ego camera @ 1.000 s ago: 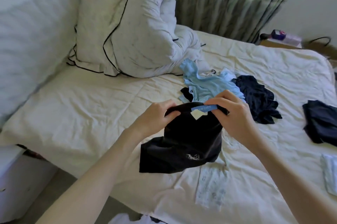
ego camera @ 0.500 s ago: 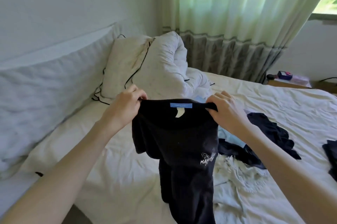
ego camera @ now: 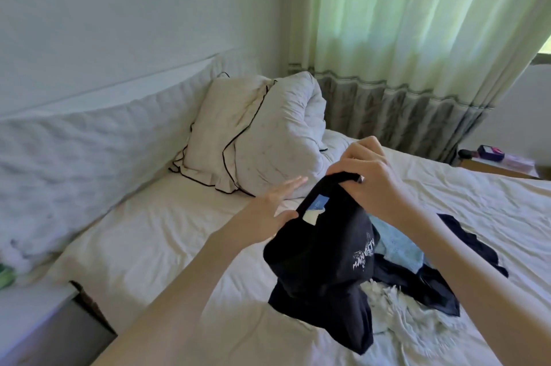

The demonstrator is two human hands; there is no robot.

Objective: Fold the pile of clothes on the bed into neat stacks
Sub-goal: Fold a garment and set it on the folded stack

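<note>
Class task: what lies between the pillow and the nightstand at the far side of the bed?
In the head view, the rolled white duvet beside the pillow, then bare sheet up to the nightstand.

Pale, bare wall (ego camera: 125,2) behind a white padded headboard (ego camera: 89,139). Bed (ego camera: 167,243) under a creased cream sheet, with a black-piped white pillow (ego camera: 220,133) propped against the headboard and a rolled white duvet (ego camera: 286,139) leaning beside it. Long green curtain (ego camera: 417,31) with a grey patterned lower band, glowing with daylight from the window behind. Low wooden bedside table (ego camera: 501,170) at far right, carrying a purple object (ego camera: 490,152) too small to identify. Grey-white furniture edge (ego camera: 32,318) at lower left.
</note>
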